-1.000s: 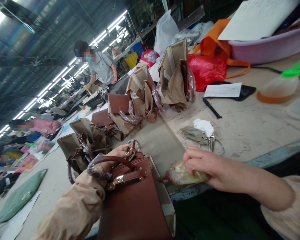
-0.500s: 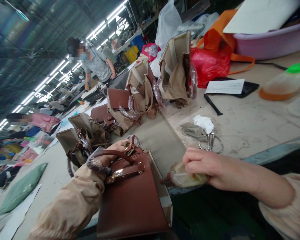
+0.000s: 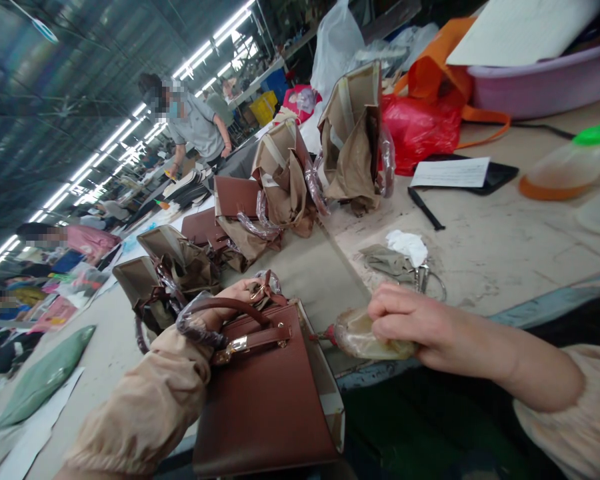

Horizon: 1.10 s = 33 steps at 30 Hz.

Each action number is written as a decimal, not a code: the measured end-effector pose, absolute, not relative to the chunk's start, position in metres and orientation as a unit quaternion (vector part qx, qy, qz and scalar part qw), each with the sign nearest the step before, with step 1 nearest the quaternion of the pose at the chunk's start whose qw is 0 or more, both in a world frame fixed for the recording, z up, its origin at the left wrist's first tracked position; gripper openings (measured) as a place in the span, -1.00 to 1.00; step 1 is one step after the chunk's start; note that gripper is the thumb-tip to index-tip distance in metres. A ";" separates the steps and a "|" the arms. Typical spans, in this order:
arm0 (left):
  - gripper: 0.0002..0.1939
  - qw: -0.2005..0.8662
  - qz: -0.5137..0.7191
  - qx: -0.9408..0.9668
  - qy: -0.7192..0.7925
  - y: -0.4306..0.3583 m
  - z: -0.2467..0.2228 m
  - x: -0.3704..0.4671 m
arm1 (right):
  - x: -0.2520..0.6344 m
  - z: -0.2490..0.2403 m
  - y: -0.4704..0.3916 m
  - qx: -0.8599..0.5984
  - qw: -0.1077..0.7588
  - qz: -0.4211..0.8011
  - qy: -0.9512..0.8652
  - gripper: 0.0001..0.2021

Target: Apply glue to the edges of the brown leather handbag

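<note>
At the bottom centre of the frame there's a boxy reddish-brown leather-look handbag point(image 3: 265, 400), its pale open side point(image 3: 325, 377) turned right. The left hand point(image 3: 237, 291) is at its top, probably to steady it; the curved brown handle point(image 3: 240, 307) covers some fingers, so can't tell how closed they are. Right of centre, the right hand point(image 3: 400, 323) is wrapped round a cloudy yellowish squeeze bottle point(image 3: 357, 337), tipped sideways, I'd guess to aim its thin red nozzle point(image 3: 331, 333) at that side. Contact? Can't tell. More brown bags with loose tan lining point(image 3: 353, 157) sit upper centre, maybe spaced for easy grabbing.
</note>
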<state>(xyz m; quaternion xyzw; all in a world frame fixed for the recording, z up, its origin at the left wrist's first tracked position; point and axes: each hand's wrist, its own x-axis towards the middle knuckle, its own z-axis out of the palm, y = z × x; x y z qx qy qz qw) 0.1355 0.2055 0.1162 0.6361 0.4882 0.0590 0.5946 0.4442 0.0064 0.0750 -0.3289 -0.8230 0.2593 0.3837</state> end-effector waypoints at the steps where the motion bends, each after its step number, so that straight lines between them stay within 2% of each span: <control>1: -0.61 0.587 0.055 0.639 0.494 0.205 0.116 0.136 | 0.444 0.076 0.005 -0.327 0.377 0.269 -0.824 -0.62; 8: -0.66 0.590 0.040 0.643 0.487 0.203 0.120 0.138 | 0.442 0.077 0.001 -0.309 0.318 0.339 -0.830 -0.62; 15: -0.76 0.584 0.040 0.646 0.491 0.200 0.124 0.142 | 0.443 0.068 0.008 -0.323 0.410 0.297 -0.799 -0.58; 21: -0.83 0.569 0.021 0.664 0.485 0.203 0.121 0.137 | 0.439 0.069 0.003 -0.300 0.307 0.358 -0.829 -0.61; 27: -0.81 0.585 0.040 0.655 0.477 0.201 0.118 0.137 | 0.439 0.064 0.007 -0.320 0.401 0.305 -0.802 -0.61; 33: -0.76 0.580 0.025 0.661 0.475 0.204 0.117 0.133 | 0.436 0.065 0.003 -0.289 0.314 0.362 -0.829 -0.61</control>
